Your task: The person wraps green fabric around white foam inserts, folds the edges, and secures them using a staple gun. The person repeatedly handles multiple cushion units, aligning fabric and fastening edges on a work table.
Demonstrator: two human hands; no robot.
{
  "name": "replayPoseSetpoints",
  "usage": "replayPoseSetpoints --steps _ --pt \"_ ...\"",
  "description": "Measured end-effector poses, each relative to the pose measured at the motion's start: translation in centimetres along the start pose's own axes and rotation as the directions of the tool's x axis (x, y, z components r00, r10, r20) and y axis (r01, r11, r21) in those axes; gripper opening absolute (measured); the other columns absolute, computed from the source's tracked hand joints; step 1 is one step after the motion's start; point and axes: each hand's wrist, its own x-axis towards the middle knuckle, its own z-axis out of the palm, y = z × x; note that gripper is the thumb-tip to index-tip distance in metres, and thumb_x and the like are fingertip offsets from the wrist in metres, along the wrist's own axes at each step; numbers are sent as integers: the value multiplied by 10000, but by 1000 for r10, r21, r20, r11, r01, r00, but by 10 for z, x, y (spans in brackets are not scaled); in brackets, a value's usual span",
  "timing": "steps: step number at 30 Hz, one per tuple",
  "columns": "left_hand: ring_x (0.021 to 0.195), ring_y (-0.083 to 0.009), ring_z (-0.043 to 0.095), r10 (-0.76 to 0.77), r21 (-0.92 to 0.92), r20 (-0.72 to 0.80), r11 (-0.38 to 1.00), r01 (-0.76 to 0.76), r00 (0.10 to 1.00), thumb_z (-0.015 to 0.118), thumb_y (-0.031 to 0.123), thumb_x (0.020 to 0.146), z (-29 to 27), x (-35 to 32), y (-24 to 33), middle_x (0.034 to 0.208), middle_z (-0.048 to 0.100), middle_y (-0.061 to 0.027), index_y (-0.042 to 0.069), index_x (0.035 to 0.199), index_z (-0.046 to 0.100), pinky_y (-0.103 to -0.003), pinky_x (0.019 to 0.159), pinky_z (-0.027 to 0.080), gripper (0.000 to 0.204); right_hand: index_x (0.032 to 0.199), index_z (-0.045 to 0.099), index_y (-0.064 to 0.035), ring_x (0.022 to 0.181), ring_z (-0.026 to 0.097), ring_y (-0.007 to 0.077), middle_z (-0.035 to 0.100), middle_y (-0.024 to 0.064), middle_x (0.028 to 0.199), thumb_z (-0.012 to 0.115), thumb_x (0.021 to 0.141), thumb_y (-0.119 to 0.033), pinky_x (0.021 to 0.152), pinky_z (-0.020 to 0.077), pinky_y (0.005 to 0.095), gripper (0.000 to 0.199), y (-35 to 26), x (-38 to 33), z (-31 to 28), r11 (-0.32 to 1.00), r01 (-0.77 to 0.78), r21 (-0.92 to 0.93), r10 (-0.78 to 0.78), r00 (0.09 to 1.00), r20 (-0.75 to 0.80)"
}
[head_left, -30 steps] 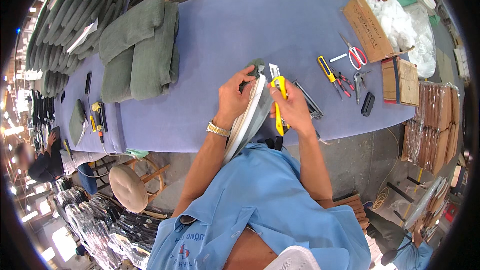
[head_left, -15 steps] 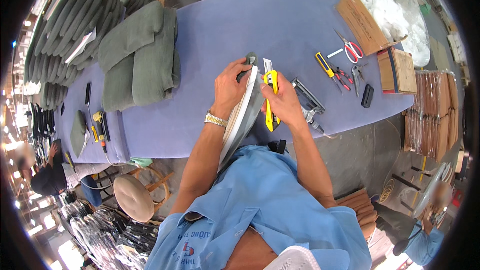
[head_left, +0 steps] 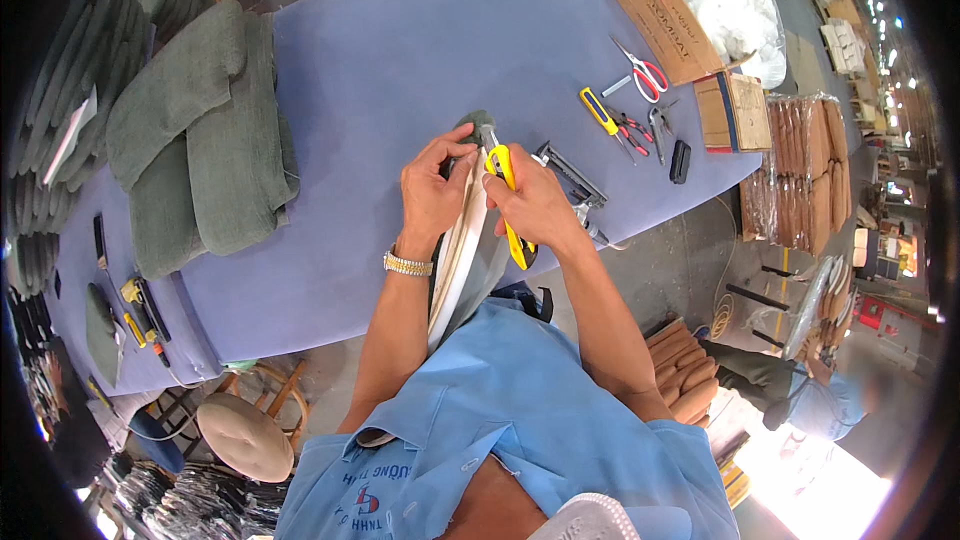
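Note:
A padded cushion panel [head_left: 462, 240] with grey-green fabric and a pale edge stands tilted on its side between my arms, its lower end against my blue shirt. My left hand [head_left: 432, 190] is closed around its far end, thumb and fingers pinching the green fabric there. In my right hand [head_left: 540, 202] is a yellow utility knife [head_left: 519, 248], its blade extended and touching or very near the fabric by my left fingertips. Just right of my right hand lies a staple gun [head_left: 575, 178], partly hidden by the hand.
Folded green fabric [head_left: 230, 140] lies on the blue-covered table [head_left: 400, 40], left. Red-handled scissors [head_left: 648, 80], a yellow screwdriver [head_left: 600, 112], pliers and a cardboard box [head_left: 665, 25] of white stuffing are right. A round stool [head_left: 245, 437] stands below left; a co-worker [head_left: 815, 395] is lower right.
The knife blade has moved left, from beside the panel to its far end at my left fingers. My view has turned, so the table and tools sit further left.

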Motion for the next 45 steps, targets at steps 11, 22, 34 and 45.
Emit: replayPoseSetpoints --steps 11,22,34,45 --pt "883 -125 727 5 -143 -84 990 -17 996 717 49 930 0 4 -20 1230 760 -107 -8 1005 716 -275 745 558 94 1074 466 47 563 719 304 664 190 718 533 968 -204 553 558 435 280 -9 4 12 993 -74 -93 71 997 -36" --pt "1006 -207 752 36 -97 -54 994 -41 998 713 35 928 -5 4 -12 1250 747 -130 -14 1008 708 -317 837 573 94 1115 464 81 564 718 320 677 221 765 511 973 -184 573 567 456 304 -16 3 10 979 -91 -184 93 996 1" --pt "1101 -147 683 -21 -87 -7 996 21 1000 660 -28 965 -5 3 -4 1323 703 -178 -50 1027 687 -296 923 555 70 1107 449 100 546 703 309 666 225 795 502 973 -155 549 562 454 293 -20 10 8 982 -136 -135 142 989 37" --pt "1148 -176 694 16 -16 -47 1000 -17 999 669 -12 960 2 2 -9 1293 721 -165 -34 1017 696 -304 970 547 67 1105 443 87 534 682 281 636 217 847 504 975 -155 487 525 435 281 -4 19 7 987 -163 -3 162 980 118"
